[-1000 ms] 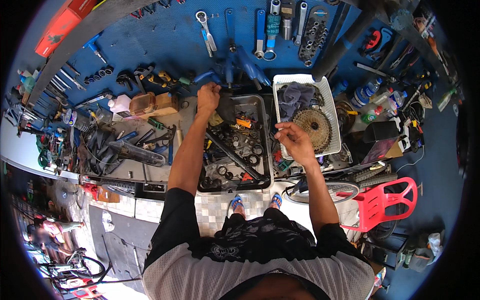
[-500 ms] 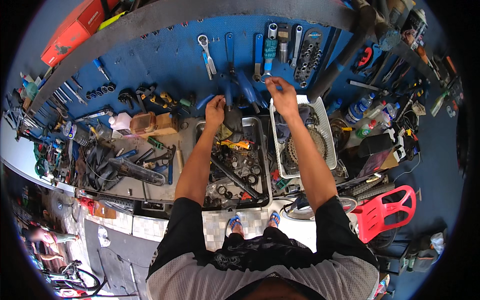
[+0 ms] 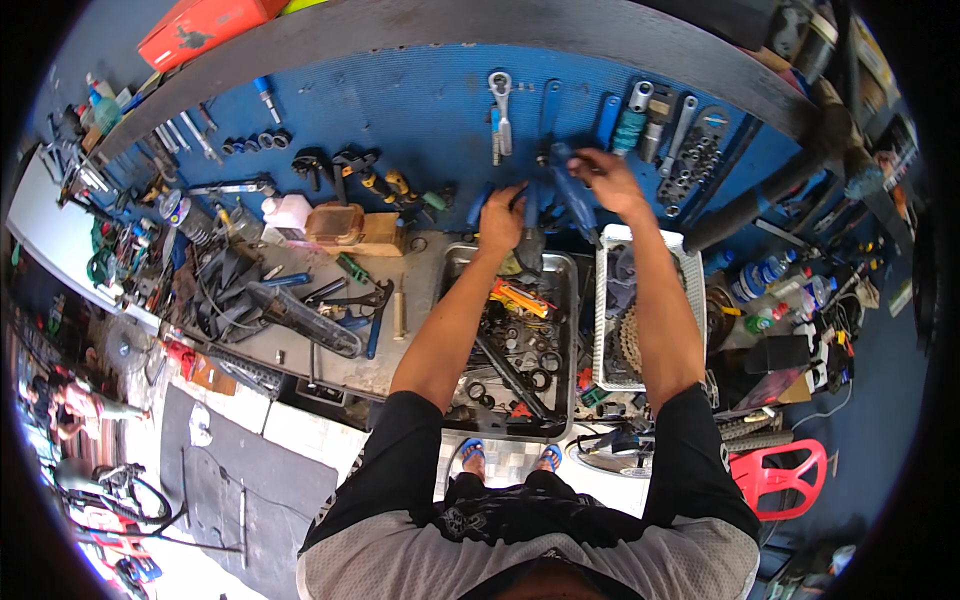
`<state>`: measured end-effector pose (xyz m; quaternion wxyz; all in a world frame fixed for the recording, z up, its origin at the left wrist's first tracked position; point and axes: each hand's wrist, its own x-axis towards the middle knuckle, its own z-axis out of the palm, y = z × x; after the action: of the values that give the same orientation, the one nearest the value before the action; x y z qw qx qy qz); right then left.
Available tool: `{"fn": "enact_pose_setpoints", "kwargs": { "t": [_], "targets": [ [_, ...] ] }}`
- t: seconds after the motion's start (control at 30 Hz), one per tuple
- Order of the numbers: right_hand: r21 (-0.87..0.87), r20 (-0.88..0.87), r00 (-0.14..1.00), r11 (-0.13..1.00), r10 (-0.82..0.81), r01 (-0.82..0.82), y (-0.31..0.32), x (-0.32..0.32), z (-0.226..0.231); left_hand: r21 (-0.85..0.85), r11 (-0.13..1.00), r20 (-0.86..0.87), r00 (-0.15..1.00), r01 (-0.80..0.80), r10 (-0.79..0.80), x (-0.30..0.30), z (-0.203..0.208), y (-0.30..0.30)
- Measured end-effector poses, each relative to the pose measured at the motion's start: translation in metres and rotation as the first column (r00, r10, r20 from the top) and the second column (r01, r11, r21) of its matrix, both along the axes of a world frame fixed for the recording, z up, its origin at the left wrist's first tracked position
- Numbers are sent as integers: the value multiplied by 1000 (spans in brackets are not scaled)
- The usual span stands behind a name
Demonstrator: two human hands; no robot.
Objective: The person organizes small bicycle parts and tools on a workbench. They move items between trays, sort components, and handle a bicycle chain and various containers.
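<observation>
- While the left hand [image 3: 502, 220] curls beside a blue handle [image 3: 479, 206], I cannot tell its grip.
- Right hand [image 3: 608, 182]: fingers bent beside the blue tool [image 3: 574, 200] at the board [image 3: 410, 110]; whether pinching, unclear.

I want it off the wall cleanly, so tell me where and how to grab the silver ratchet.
Grip the silver ratchet at mid-handle, probably best from its right: it hangs head up, long handle down, with a slim tool close on its left and a strip of blue board on its right.
</observation>
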<state>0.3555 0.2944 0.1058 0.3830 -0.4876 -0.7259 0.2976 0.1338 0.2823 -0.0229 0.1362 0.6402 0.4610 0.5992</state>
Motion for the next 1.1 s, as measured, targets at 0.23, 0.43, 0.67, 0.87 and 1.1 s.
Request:
{"fn": "enact_pose_setpoints", "kwargs": {
  "t": [0.23, 0.43, 0.67, 0.87, 1.1],
  "targets": [
    [188, 277, 924, 958, -263, 217, -10, 10, -13, -369, 914, 24, 985, 168, -171, -27, 3, -62],
    [-50, 360, 912, 972, -197, 230, 13, -18, -32, -370, 908, 114, 980, 197, -166, -54, 13, -116],
    [331, -41, 866, 811, -497, 482, -77, -11, -43, -323, 923, 361, 929, 210, -85, -74, 21, -183],
    [-449, -193, 979, 893, -66, -28, -248, -50, -86, -191, 959, 636, 771, 210, -42, -48, 19, -213],
    [-532, -538, 762, 846, -361, 24, -282, -70, -95, -350, 684, 617, 707, 640, -345, -30, 16, -248]
  ]
}}
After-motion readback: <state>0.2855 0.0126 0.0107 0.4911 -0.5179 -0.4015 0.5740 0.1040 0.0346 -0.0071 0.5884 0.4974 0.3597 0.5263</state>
